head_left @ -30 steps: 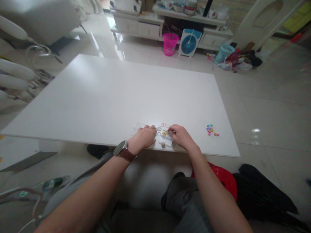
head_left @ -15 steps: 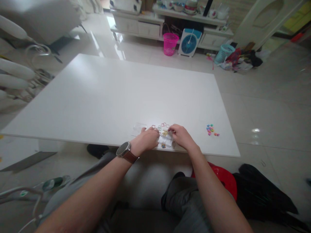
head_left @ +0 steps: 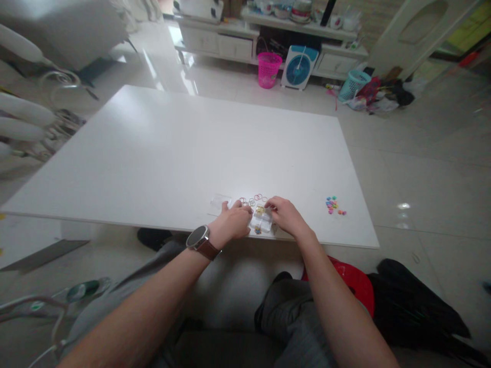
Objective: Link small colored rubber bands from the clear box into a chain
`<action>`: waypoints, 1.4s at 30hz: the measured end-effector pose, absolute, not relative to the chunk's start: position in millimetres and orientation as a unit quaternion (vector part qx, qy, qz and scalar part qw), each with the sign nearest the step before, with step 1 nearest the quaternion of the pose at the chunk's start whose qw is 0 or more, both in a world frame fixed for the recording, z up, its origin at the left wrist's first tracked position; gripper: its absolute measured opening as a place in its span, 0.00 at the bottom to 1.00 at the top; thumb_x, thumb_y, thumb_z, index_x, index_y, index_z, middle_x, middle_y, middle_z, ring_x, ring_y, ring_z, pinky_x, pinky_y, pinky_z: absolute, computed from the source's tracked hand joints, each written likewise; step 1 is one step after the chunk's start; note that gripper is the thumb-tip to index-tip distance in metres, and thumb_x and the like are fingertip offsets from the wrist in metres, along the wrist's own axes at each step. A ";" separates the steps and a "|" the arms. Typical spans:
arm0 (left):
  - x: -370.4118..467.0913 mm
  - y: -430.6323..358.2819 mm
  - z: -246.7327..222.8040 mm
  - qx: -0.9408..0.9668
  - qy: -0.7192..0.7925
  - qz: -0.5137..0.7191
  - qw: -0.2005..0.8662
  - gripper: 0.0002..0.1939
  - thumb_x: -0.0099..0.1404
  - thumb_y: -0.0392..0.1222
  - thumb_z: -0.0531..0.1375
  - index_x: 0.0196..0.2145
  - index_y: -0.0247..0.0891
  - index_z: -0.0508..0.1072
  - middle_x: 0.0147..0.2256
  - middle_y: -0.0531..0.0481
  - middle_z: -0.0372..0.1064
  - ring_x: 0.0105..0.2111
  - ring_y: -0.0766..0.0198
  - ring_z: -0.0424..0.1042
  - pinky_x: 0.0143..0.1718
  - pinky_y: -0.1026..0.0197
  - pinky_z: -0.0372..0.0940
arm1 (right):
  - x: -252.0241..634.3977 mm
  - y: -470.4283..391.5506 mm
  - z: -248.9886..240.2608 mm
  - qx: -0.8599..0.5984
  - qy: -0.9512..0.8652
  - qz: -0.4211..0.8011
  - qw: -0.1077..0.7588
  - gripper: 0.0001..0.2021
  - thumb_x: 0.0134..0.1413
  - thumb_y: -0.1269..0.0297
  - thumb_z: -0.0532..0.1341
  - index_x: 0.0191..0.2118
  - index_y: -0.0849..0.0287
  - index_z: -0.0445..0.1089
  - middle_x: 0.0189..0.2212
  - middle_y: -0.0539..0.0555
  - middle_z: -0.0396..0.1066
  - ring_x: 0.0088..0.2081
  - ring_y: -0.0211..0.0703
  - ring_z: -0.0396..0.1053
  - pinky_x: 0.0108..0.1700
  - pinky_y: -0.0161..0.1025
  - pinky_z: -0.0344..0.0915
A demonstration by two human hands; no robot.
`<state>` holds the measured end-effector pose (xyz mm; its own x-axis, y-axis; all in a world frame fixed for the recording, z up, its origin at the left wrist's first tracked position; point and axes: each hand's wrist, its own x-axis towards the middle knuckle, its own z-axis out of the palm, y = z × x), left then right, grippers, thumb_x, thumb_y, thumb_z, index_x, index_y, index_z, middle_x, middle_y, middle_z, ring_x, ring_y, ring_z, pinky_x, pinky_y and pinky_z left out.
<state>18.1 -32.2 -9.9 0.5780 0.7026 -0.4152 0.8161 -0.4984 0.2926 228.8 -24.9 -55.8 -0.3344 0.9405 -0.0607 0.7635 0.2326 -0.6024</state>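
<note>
looks like a home, prob. a living/dining rm: long low white cabinet (head_left: 236,47) w/ drawers, bowls (head_left: 301,11) etc. on top; pink basket (head_left: 269,69) & blue/white box fan (head_left: 299,69) on the flr in front; shiny lt. tiles (head_left: 402,189); big plain white table (head_left: 215,143); chair w/ curly metalwork (head_left: 63,79) at l.; red plastic seat (head_left: 358,283) nr. table.

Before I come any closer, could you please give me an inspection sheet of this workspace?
Surface: white table, glossy.
Work items: clear container with gold-coloured contents; thin rings just beyond.
Clutter: colourful small pieces grouped toward the right end.
Hands: left hand beside the container's left; right hand at its right edge; grip unclear.
Cables: thin white line on the fan, possibly a cord.
Surroundings: pink basket and fan beyond the table.
</note>
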 end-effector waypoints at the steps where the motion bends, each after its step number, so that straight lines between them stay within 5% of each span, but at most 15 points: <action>1: 18.3 -31.9 -8.3 0.857 0.444 -0.125 0.232 0.13 0.62 0.37 0.61 0.45 0.42 0.77 0.58 0.42 0.70 0.58 0.42 0.62 0.60 0.28 0.53 | 228.8 -25.0 -55.7 -0.554 -0.768 0.277 0.160 0.16 0.52 0.83 0.55 0.39 0.58 0.75 0.38 0.54 0.75 0.42 0.42 0.70 0.46 0.37 0.63; 10: 8.4 -18.6 -3.1 0.851 0.458 -0.099 0.239 0.14 0.64 0.32 0.56 0.43 0.42 0.78 0.58 0.45 0.71 0.56 0.46 0.65 0.55 0.39 0.60 | 229.2 -25.3 -58.2 -0.554 -0.768 0.275 0.166 0.17 0.51 0.84 0.55 0.38 0.58 0.75 0.38 0.54 0.75 0.41 0.42 0.70 0.46 0.37 0.63; 18: -3.3 -7.5 12.0 0.815 0.495 -0.057 0.296 0.20 0.64 0.28 0.55 0.50 0.42 0.76 0.58 0.47 0.72 0.60 0.51 0.66 0.62 0.43 0.56 | 224.3 -25.1 -57.7 -0.565 -0.759 0.249 0.207 0.09 0.56 0.78 0.58 0.37 0.59 0.74 0.37 0.55 0.73 0.40 0.43 0.69 0.46 0.38 0.63; 27: -6.0 -4.5 0.1 0.808 0.541 -0.043 0.228 0.16 0.65 0.29 0.55 0.44 0.41 0.79 0.47 0.42 0.77 0.53 0.49 0.70 0.58 0.44 0.56 | 223.0 -26.3 -53.4 -0.568 -0.765 0.244 0.181 0.08 0.56 0.76 0.59 0.36 0.59 0.74 0.37 0.56 0.73 0.42 0.46 0.69 0.48 0.41 0.63; 42: 0.0 -10.5 -17.5 0.840 0.495 -0.102 0.198 0.15 0.67 0.30 0.52 0.40 0.39 0.78 0.52 0.39 0.73 0.51 0.47 0.67 0.50 0.44 0.60 | 222.0 -24.9 -53.9 -0.557 -0.773 0.243 0.182 0.07 0.56 0.76 0.59 0.35 0.59 0.74 0.37 0.56 0.74 0.42 0.46 0.70 0.48 0.41 0.64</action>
<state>0.0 -10.5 -17.5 0.4884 0.7917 -0.3670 0.8723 -0.4310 0.2311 222.0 -24.9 -53.9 -0.3144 0.9492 0.0102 0.7724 0.2621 -0.5786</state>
